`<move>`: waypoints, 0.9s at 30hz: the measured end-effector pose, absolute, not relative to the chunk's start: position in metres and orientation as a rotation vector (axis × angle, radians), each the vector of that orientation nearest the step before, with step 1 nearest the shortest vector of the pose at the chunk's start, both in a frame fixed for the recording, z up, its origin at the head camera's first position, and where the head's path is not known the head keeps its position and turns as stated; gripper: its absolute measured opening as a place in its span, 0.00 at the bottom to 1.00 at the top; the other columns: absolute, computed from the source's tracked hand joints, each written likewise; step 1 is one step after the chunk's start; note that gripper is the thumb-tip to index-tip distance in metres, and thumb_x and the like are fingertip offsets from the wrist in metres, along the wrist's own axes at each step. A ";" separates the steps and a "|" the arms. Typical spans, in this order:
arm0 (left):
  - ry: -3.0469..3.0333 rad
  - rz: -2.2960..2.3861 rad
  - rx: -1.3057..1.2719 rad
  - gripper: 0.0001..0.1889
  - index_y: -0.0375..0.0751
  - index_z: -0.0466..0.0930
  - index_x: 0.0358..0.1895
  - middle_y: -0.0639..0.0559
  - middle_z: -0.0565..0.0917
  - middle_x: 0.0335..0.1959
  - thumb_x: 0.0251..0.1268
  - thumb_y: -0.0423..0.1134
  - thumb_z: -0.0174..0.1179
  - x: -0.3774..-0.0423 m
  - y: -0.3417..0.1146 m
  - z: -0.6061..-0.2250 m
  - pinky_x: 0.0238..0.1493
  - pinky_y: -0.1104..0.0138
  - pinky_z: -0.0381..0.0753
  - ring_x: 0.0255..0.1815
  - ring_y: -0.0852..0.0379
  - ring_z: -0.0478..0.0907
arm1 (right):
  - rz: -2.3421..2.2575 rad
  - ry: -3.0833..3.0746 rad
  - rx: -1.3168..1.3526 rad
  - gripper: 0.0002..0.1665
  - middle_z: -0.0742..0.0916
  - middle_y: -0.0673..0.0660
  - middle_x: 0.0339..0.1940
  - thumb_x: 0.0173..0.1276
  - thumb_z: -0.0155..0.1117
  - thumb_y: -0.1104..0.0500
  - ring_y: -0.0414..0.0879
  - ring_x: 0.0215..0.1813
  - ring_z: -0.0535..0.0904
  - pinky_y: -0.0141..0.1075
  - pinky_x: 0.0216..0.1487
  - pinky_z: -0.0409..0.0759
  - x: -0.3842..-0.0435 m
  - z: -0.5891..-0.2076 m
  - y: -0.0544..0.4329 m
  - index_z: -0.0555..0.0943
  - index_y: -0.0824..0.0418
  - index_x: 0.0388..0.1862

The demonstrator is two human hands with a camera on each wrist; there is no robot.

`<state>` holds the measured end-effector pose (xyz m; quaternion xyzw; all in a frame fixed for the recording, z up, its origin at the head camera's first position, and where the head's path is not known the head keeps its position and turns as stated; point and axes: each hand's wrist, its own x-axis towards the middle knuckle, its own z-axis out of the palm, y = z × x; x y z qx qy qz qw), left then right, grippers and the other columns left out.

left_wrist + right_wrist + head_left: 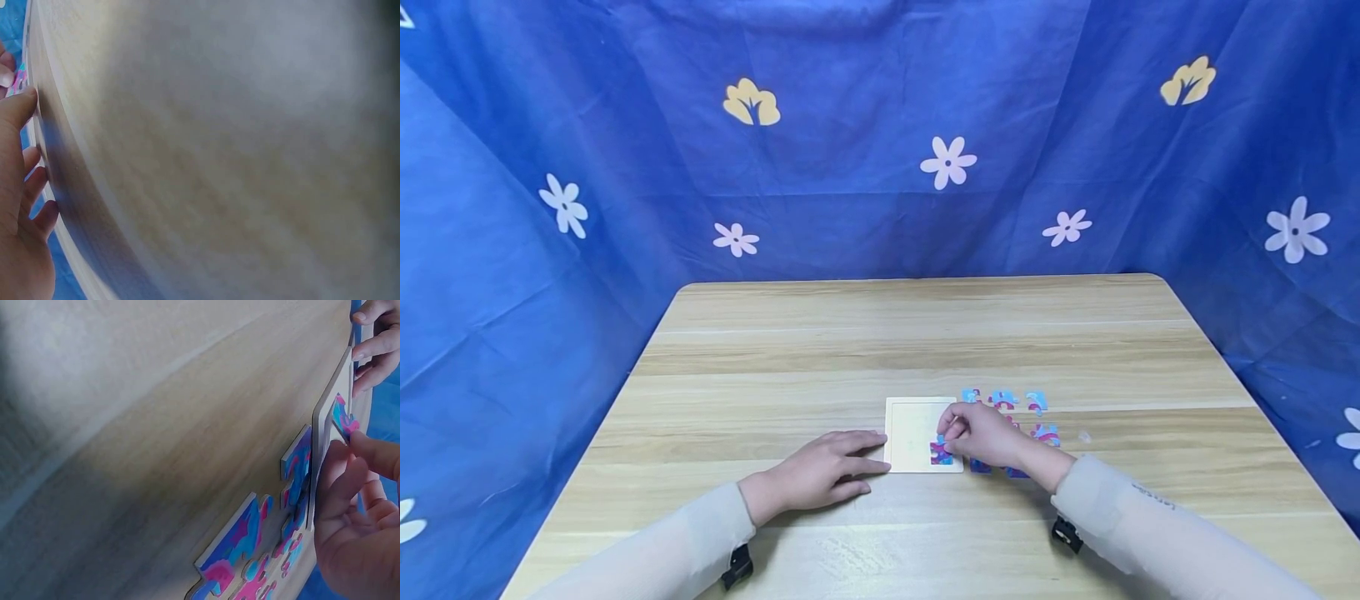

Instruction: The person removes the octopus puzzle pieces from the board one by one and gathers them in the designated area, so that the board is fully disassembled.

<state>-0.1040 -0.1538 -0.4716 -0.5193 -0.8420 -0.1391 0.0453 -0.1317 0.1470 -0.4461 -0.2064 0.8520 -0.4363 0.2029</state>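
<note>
A pale square puzzle tray with a raised border lies on the table. Inside its lower right part is a pink, blue and purple jigsaw piece, tilted up at one side in the right wrist view. My right hand reaches over the tray's right border and pinches that piece between thumb and fingers. Along the left border, my left hand lies palm down with fingers extended, its fingertips touching the tray edge. In the left wrist view the left hand's thumb is by the tray.
Several loose jigsaw pieces lie right of the tray, some partly hidden under my right hand. In the right wrist view a larger blue and pink piece is nearest. Behind the wooden table hangs a blue flowered cloth.
</note>
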 end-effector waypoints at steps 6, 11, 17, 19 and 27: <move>-2.578 -0.430 -1.590 0.19 0.51 0.80 0.58 0.44 0.72 0.65 0.65 0.48 0.60 -0.106 -0.155 -0.471 0.62 0.53 0.69 0.65 0.47 0.67 | -1.260 2.326 -0.604 0.09 0.81 0.50 0.28 0.60 0.67 0.69 0.42 0.30 0.77 0.32 0.35 0.78 -0.135 -0.447 0.149 0.78 0.62 0.39; -2.566 -0.436 -1.597 0.19 0.51 0.80 0.57 0.44 0.72 0.64 0.65 0.48 0.60 -0.108 -0.157 -0.470 0.62 0.53 0.69 0.65 0.47 0.67 | -1.323 2.266 -0.559 0.09 0.82 0.51 0.31 0.61 0.66 0.68 0.44 0.33 0.79 0.33 0.37 0.80 -0.139 -0.446 0.155 0.78 0.62 0.41; -2.565 -0.428 -1.599 0.18 0.52 0.80 0.58 0.45 0.72 0.65 0.65 0.48 0.59 -0.110 -0.159 -0.471 0.62 0.53 0.69 0.65 0.47 0.67 | -1.362 2.244 -0.511 0.09 0.82 0.53 0.31 0.62 0.66 0.67 0.46 0.34 0.79 0.34 0.37 0.79 -0.142 -0.443 0.165 0.79 0.64 0.41; -2.565 -0.426 -1.600 0.19 0.52 0.80 0.58 0.45 0.71 0.65 0.66 0.49 0.59 -0.111 -0.160 -0.471 0.62 0.53 0.69 0.66 0.47 0.67 | -1.374 2.245 -0.492 0.09 0.82 0.53 0.31 0.62 0.66 0.67 0.46 0.35 0.78 0.33 0.37 0.79 -0.142 -0.442 0.169 0.79 0.64 0.41; -2.553 -0.439 -1.610 0.19 0.52 0.80 0.58 0.44 0.71 0.65 0.66 0.48 0.59 -0.114 -0.162 -0.470 0.62 0.52 0.69 0.65 0.47 0.67 | -1.442 2.230 -0.376 0.13 0.82 0.55 0.32 0.61 0.67 0.66 0.48 0.35 0.79 0.32 0.29 0.78 -0.142 -0.440 0.186 0.78 0.68 0.43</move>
